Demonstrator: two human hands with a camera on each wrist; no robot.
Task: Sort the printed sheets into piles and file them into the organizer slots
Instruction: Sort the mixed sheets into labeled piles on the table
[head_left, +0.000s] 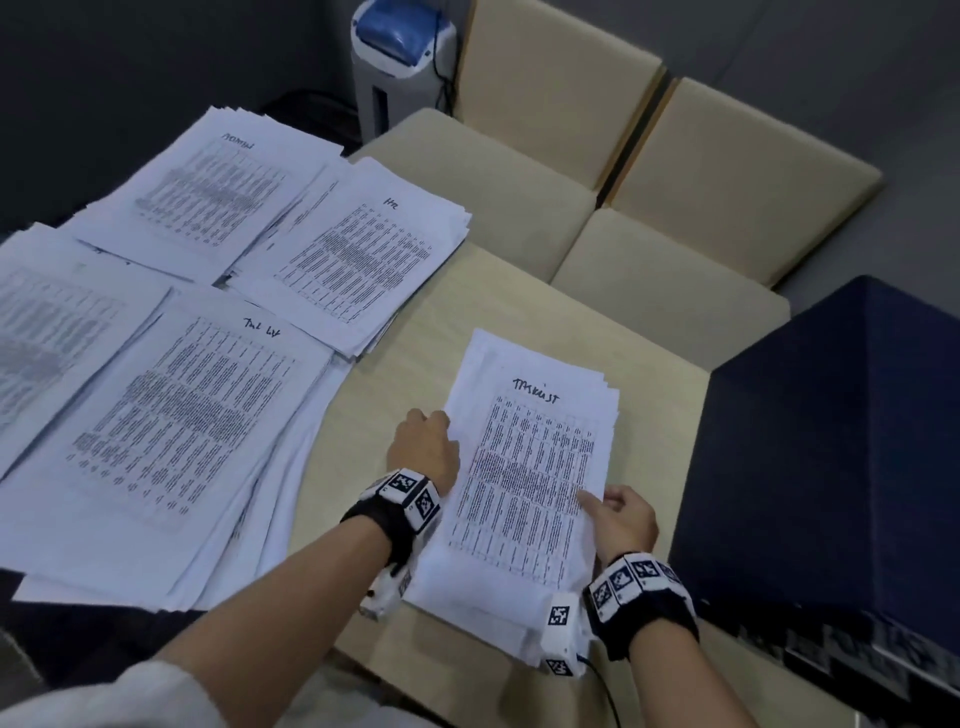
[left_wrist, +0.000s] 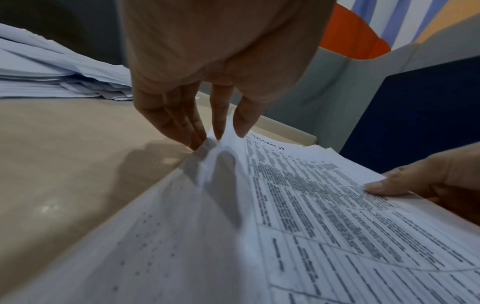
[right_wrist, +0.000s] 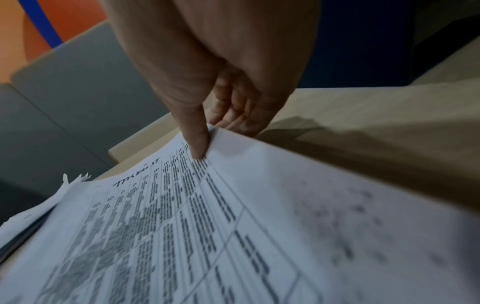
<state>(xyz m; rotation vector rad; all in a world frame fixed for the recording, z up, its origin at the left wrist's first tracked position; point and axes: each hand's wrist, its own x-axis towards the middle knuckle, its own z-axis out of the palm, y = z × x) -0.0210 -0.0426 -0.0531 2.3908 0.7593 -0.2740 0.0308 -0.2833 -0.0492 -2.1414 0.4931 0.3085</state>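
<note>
A stack of printed sheets (head_left: 535, 467) with a handwritten heading lies on the pale wooden table (head_left: 415, 332), right of centre. My left hand (head_left: 423, 447) pinches the stack's left edge; in the left wrist view its fingertips (left_wrist: 193, 142) lift that edge of the stack (left_wrist: 311, 205). My right hand (head_left: 618, 512) holds the right edge. There the thumb (right_wrist: 198, 148) lies on top of the stack (right_wrist: 182, 226) and the other fingers curl underneath. A dark blue box (head_left: 831, 441) stands just right of the stack, with what look like slots low on its near side.
Several other piles of printed sheets (head_left: 171, 415) cover the table's left half, some with handwritten headings. Beige cushioned seats (head_left: 675, 182) stand beyond the far table edge. A white and blue machine (head_left: 395, 52) sits on the floor behind them.
</note>
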